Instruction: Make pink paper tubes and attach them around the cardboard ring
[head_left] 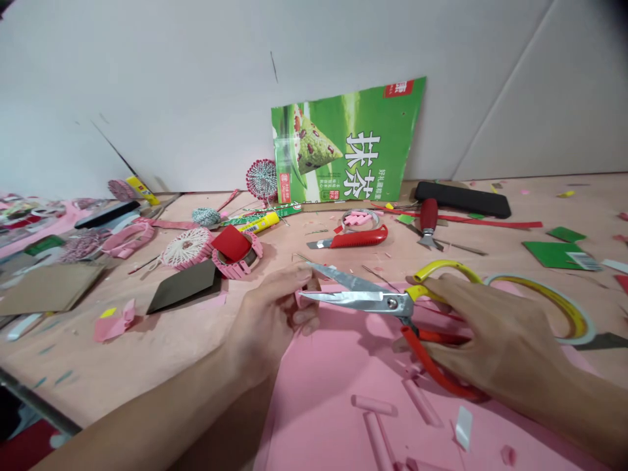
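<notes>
My right hand (pixel 490 327) grips a pair of scissors (pixel 353 301) by its yellow and red handles. The blades are a little apart and point left, with their tips at the fingers of my left hand (pixel 275 314). Those fingers are curled in a pinch around a small piece of pink paper (pixel 301 299), mostly hidden by the fingers and the blade. Beneath both hands lies a large pink sheet (pixel 314 405). Thin rolled pink paper tubes (pixel 373 404) and a small white scrap (pixel 464 428) rest on it.
Behind my hands lie a red utility knife (pixel 358 237), a red-handled scraper (pixel 428 222) and a black case (pixel 464 199). A roll of tape (pixel 583 320) sits by my right hand. Against the wall leans a green printed card (pixel 353 144). Pink woven wheels (pixel 189 247) and glue sticks (pixel 260 223) are at left.
</notes>
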`<state>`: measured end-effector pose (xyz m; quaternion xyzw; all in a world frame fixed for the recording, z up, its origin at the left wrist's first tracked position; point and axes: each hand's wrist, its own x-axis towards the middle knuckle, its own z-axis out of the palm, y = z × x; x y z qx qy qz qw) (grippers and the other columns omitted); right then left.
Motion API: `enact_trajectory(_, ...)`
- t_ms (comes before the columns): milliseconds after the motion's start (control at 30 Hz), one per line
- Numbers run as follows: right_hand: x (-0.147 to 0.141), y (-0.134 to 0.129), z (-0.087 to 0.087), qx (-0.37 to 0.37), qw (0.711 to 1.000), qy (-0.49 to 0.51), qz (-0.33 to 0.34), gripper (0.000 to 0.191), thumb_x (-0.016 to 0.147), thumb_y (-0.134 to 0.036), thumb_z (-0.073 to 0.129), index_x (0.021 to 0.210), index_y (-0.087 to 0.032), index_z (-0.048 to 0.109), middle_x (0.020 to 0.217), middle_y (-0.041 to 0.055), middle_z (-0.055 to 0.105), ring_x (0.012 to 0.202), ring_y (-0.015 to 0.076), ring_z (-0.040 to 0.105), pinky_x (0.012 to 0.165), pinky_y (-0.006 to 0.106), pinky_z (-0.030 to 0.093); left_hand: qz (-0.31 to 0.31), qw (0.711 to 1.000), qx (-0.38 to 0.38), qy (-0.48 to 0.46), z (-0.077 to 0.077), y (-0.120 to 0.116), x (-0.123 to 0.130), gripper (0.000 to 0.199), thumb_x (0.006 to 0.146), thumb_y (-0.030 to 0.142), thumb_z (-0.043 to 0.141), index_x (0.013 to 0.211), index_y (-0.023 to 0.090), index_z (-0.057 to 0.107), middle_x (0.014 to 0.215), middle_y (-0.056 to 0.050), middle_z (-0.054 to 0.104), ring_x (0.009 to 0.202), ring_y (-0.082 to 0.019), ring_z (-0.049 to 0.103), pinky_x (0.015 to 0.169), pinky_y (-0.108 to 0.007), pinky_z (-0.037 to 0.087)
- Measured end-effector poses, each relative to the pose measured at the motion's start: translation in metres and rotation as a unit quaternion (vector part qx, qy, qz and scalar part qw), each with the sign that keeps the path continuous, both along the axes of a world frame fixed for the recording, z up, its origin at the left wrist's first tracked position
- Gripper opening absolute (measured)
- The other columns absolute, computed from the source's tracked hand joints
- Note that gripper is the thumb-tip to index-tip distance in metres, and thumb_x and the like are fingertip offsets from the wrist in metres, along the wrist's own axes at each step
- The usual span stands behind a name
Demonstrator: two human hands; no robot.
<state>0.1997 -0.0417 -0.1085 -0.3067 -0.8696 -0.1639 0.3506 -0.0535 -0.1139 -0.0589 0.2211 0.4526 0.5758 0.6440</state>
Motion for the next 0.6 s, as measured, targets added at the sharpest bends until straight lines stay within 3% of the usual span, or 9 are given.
enact_trajectory(133, 0.0004, -0.0006, 0.0007, -0.001, 1.000, -0.002, 0.005, 0.047, 0.104, -0.054, 0.033, 0.071, -0.023, 0.049, 0.058, -0.0023, 0.050, 0.046, 0.0139, 0.043, 0.049, 0.027, 0.033, -0.052, 0.999, -0.007, 0.014, -0.0015, 0.0014, -0.0032, 0.022, 0.078, 0.029, 0.081, 0.069, 0.012, 0.071, 0.058, 0.005, 0.034, 0.049, -0.005, 0.022, 0.044, -0.019, 0.024)
enact_trajectory(367, -0.0020, 0.0002, 0.0035, 0.004, 0.999, 0.013, 0.031, 0.044, 0.105, -0.048, 0.035, 0.068, -0.025, 0.042, 0.056, -0.0037, 0.046, 0.044, 0.0132, 0.039, 0.049, 0.027, 0.031, -0.094, 0.995, -0.007, 0.021, -0.0032, 0.0047, -0.0079, 0.015, 0.075, 0.024, 0.084, 0.075, 0.011, 0.077, 0.055, 0.005, 0.039, 0.047, -0.004, 0.024, 0.045, -0.020, 0.017)
enact_trajectory(467, -0.0021, -0.0001, 0.0041, 0.010, 0.999, 0.019, 0.029, 0.039, 0.103, -0.044, 0.039, 0.071, -0.024, 0.046, 0.057, -0.0033, 0.047, 0.045, 0.0136, 0.041, 0.049, 0.027, 0.031, -0.076, 0.997, -0.012, 0.030, -0.0024, 0.0059, -0.0060, 0.015, 0.072, 0.024, 0.086, 0.073, 0.012, 0.076, 0.053, 0.005, 0.039, 0.045, -0.004, 0.023, 0.044, -0.020, 0.017)
enact_trajectory(600, -0.0016, 0.0008, 0.0033, 0.016, 0.999, 0.018, 0.023, 0.042, 0.103, -0.048, 0.039, 0.069, -0.024, 0.048, 0.055, -0.0034, 0.047, 0.043, 0.0135, 0.040, 0.048, 0.028, 0.031, -0.008, 0.999, -0.022, 0.036, 0.0011, 0.0062, -0.0043, 0.021, 0.068, 0.028, 0.087, 0.065, 0.014, 0.071, 0.054, 0.005, 0.040, 0.047, -0.005, 0.024, 0.043, -0.020, 0.023)
